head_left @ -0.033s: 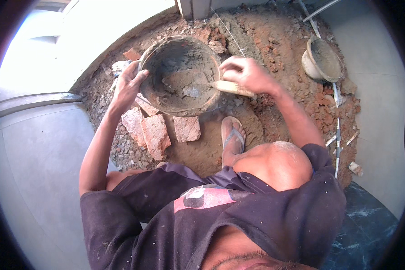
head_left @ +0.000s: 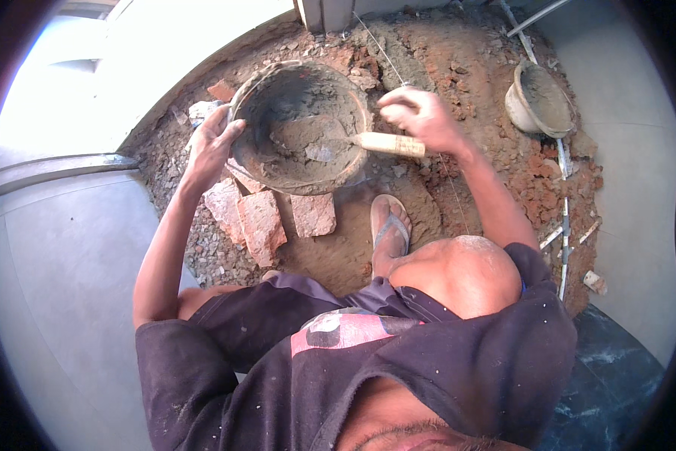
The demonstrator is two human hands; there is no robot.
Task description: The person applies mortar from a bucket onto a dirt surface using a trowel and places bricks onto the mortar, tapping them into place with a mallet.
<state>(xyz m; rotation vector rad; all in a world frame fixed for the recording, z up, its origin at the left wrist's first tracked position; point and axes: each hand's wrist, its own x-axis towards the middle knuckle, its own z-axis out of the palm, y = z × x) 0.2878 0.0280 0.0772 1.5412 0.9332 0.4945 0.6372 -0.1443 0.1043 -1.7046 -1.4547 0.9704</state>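
- We see a building site: bare earth strewn with broken red bricks [head_left: 261, 222] at six o'clock of the mortar pan [head_left: 300, 124].
- A second mortar-caked pan [head_left: 541, 98] sits at two o'clock, beside smooth concrete flooring [head_left: 52, 286].

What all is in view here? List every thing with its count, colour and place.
mortar pan: one, grey, upper centre on the rubble, wet mortar inside
trowel: one, pale wooden handle, blade in the mortar
second pan: one, grey, upper right
brick pieces: several, reddish, below the mortar pan
string: one, thin, running across the dirt
sandal: one, grey, on the foot, centre
left hand: grip on the mortar pan's rim
right hand: grip on the trowel handle
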